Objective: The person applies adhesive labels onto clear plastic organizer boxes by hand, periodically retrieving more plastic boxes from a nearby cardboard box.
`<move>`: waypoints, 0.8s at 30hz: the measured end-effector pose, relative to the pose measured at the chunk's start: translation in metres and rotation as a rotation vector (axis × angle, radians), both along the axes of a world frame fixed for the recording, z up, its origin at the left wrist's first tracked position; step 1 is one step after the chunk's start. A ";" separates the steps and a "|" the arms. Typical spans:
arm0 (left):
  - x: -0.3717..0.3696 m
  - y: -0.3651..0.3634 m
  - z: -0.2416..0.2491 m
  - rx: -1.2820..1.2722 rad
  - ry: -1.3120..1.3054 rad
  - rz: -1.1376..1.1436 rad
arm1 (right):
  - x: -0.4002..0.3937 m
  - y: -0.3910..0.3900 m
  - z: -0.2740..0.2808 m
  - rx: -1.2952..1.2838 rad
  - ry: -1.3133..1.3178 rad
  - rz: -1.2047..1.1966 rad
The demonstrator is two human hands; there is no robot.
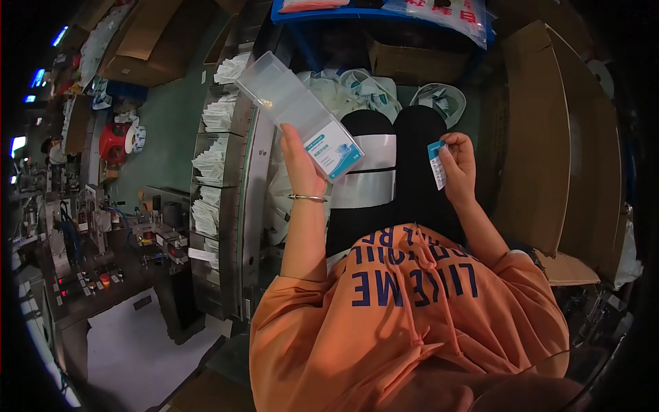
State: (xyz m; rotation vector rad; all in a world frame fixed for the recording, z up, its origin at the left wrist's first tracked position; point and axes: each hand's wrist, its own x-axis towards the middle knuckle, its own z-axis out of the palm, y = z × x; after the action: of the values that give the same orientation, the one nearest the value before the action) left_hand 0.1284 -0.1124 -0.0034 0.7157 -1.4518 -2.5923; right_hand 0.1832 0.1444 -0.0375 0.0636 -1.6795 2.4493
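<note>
Left fingers point(291, 142) grasp the clear plastic box point(302, 113) — probably light, stiff, slick, crackable, best held by its edges; right fingers point(458, 141) pinch a printed card point(436, 165).

A large cardboard box point(532, 137) stands at right, 1 red object point(115, 144) on the green floor point(168, 103), machinery point(96, 220) at left.

The open case point(292, 99) is clear plastic, smooth and glossy, and the printed card point(436, 168) looks like paper. The bracelet point(307, 198) is shiny metal, the hoodie point(405, 336) matt cloth. Matt brown cardboard forms the tall carton point(539, 144).
</note>
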 end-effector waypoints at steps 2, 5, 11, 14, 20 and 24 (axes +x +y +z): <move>0.000 0.000 -0.001 -0.009 0.038 -0.018 | 0.001 0.000 -0.001 -0.002 0.006 0.004; 0.001 0.002 -0.001 -0.017 0.060 -0.031 | 0.001 0.000 -0.001 0.001 0.009 0.005; 0.004 0.006 0.003 -0.028 0.103 -0.059 | 0.004 0.001 -0.001 0.059 0.033 0.009; 0.005 0.007 0.003 -0.021 0.128 -0.072 | 0.005 -0.001 0.001 0.064 0.028 0.008; 0.011 0.013 0.017 0.018 0.131 -0.059 | 0.007 -0.008 0.010 0.053 0.036 0.006; 0.013 0.005 0.010 0.405 0.344 -0.345 | 0.005 -0.030 0.027 -0.018 0.082 0.067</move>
State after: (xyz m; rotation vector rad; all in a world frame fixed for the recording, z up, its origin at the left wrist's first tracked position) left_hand 0.1413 -0.1074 0.0071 0.0229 -1.0345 -3.1127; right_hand 0.1877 0.1147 -0.0110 0.2193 -1.6467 2.4733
